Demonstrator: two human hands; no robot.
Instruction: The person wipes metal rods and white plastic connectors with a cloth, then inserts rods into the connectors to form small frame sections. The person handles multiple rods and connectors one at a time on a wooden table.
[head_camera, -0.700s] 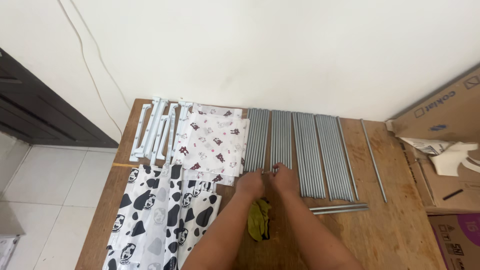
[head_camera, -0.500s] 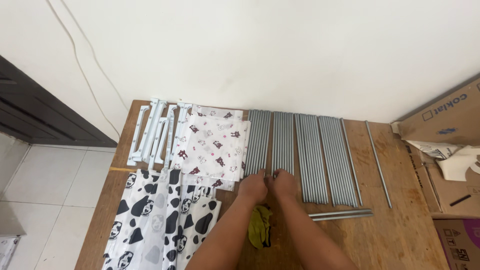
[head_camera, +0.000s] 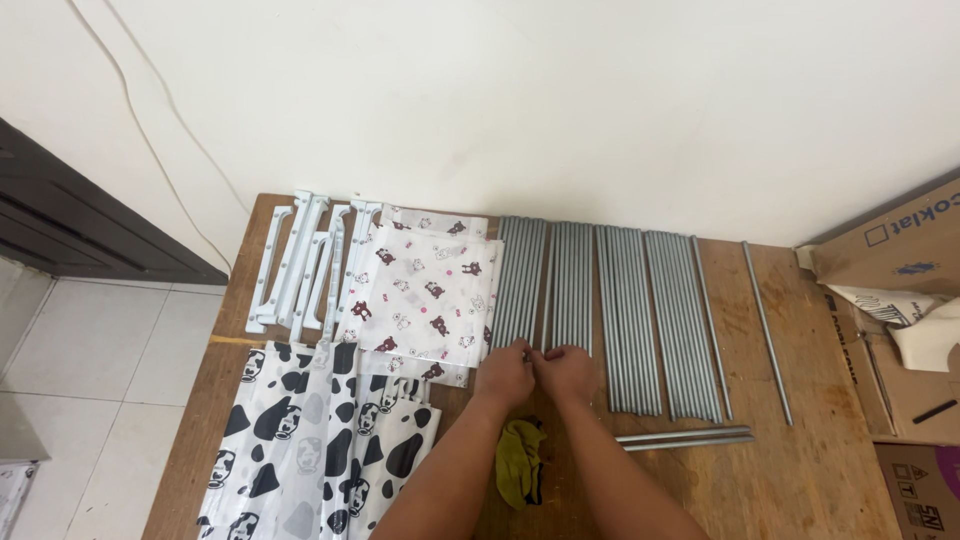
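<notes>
2 hands meet at the near ends of the grey metal rods (head_camera: 545, 285), w/ the left hand (head_camera: 503, 375) and right hand (head_camera: 567, 372) almost touching each other. Both sets of fingers are curled in and pinching at the rod tips right between them; can't tell exactly which rod, or how many, they hold. Rods run straight away from the hands toward the wall, in 4 bunches, w/ more bunches off to the right of the right hand. To do this well, I'd judge: keep the pinch light, line up ends flush, don't knock neighbouring rods out of row. Just behind the wrists lies a yellow cloth (head_camera: 519, 472). Left of the left hand sits the bear-print fabric (head_camera: 425, 295), touching distance away.
</notes>
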